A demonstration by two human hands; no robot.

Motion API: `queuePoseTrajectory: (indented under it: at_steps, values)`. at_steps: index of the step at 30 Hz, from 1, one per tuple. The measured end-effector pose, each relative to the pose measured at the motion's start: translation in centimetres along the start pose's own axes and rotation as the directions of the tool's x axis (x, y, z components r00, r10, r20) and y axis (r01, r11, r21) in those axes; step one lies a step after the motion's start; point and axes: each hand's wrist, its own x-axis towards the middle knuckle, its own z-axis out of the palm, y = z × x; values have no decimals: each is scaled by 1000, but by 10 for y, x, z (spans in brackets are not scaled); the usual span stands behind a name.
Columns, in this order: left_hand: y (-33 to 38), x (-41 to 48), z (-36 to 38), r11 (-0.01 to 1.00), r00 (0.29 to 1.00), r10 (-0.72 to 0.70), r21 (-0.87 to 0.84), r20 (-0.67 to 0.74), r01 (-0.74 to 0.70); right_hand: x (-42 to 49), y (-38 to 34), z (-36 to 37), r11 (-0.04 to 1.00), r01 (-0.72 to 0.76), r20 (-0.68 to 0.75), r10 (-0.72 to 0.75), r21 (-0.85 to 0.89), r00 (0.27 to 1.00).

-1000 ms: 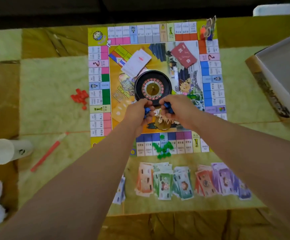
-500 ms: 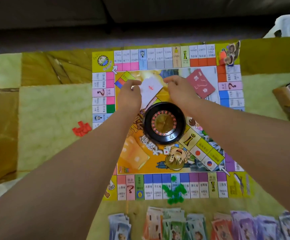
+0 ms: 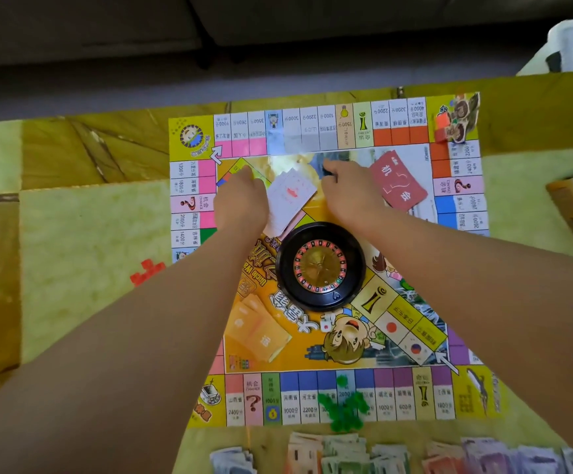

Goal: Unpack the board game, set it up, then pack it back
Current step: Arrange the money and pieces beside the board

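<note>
Game board (image 3: 326, 350) spread flat on the counter (image 3: 86, 261); roulette wheel (image 3: 321, 265) at its middle; white card stack (image 3: 290, 200) just beyond the wheel, red card stack (image 3: 399, 184) to its right. Left hand (image 3: 240, 200) and right hand (image 3: 350, 191) flanking the white stack, knuckles up; grip of either hidden, cannot tell. Green pieces (image 3: 343, 410) on the near edge; banknotes (image 3: 346, 455) below.

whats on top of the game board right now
On the game board: a roulette wheel at centre, white cards between both hands, a red card deck, green pieces on the near edge, standee figures at the far right corner. The forearms cover parts of the board.
</note>
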Motion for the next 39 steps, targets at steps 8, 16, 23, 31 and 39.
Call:
queuePoseTrajectory:
  at_steps: [8, 16, 23, 31, 39]
  values:
    - [-9, -17, 7, 1000, 996, -23, -1, -84, 23, -17, 12, 1, 995, 2, 11, -3, 101, 1000]
    - [3, -8, 9, 1000, 990, 5, -7, -142, -6, 0, 6, -1, 989, -77, -83, 87, 125, 993]
    - [27, 25, 21, 977, 976, 213, 27, -37, -212, 39, -6, 2, 997, 20, -71, -15, 69, 997]
    - [40, 43, 29, 901, 906, 418, 162, -65, -403, 67, -11, 13, 977, 77, -200, -37, 197, 979]
    - [41, 41, 34, 890, 892, 443, 164, -84, -426, 57, -6, 23, 968, 249, -270, -250, -40, 930]
